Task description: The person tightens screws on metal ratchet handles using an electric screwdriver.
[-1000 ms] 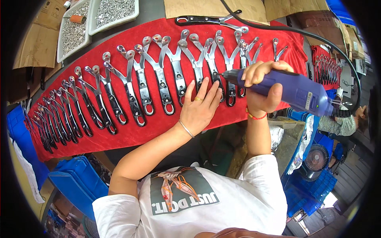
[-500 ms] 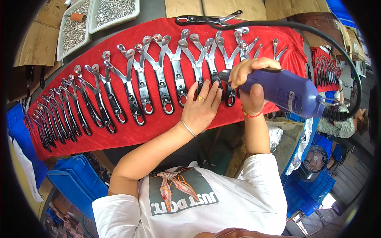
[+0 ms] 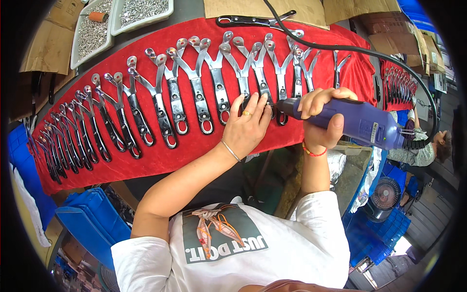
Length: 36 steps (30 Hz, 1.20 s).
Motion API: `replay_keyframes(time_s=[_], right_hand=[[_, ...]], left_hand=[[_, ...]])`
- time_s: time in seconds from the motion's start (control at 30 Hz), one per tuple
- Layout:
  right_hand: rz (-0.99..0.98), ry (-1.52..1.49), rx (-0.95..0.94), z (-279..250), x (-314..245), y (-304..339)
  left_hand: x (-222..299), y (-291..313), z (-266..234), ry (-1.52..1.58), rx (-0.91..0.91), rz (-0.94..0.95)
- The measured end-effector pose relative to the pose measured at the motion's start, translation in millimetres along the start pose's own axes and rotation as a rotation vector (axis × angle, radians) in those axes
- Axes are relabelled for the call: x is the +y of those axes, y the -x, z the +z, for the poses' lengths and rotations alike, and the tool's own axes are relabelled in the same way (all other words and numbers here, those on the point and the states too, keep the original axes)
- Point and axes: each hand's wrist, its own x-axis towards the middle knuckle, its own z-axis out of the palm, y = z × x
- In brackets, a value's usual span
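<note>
My right hand (image 3: 323, 114) is wrapped around a purple corded electric screwdriver (image 3: 362, 121), which lies nearly level and points left. Its dark nose sits just right of my left fingertips, by the lower end of a Y-shaped tool (image 3: 262, 80) with a black handle and shiny metal prongs. My left hand (image 3: 248, 126) rests with fingers stretched over the lower ends of that handle and its neighbour, partly hiding both. Several similar Y-shaped tools lie in a fanned row, prongs away from me, on a red cloth (image 3: 194, 151).
Two white trays, a left one (image 3: 74, 57) and a right one (image 3: 116, 30), hold small metal fasteners at the back left. The black cable (image 3: 360, 49) arches over the right side. A blue crate (image 3: 92, 219) stands at lower left, a fan (image 3: 386, 193) at right, near another person (image 3: 421, 146).
My right hand and the electric screwdriver have shifted right and slightly toward me. The cable hangs in a different curve, while my left hand has barely moved.
</note>
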Motion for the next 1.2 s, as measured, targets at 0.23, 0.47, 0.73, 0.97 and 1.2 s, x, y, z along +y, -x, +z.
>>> replay_keyframes(time_s=[0.23,0.47,0.73,0.97,1.2], right_hand=[[0.022,-0.003,-0.044,2.2,0.0,-1.4],[0.016,0.160,-0.142,15.5,2.2,4.3],[-0.025,-0.129,-0.049,24.2,4.0,-10.3],[-0.009,-0.112,-0.061,35.4,27.1,-14.7],[-0.016,-0.091,-0.077,37.1,25.8,-14.3]], left_hand=[[-0.5,0.0,0.0,0.016,-0.003,-0.005],[0.9,2.2,5.5,0.006,0.010,0.003],[-10.5,29.7,-30.5,0.113,-0.053,-0.031],[-19.8,48.8,-32.9,0.002,-0.100,-0.036],[-21.2,45.8,-29.5,0.021,-0.092,-0.040]])
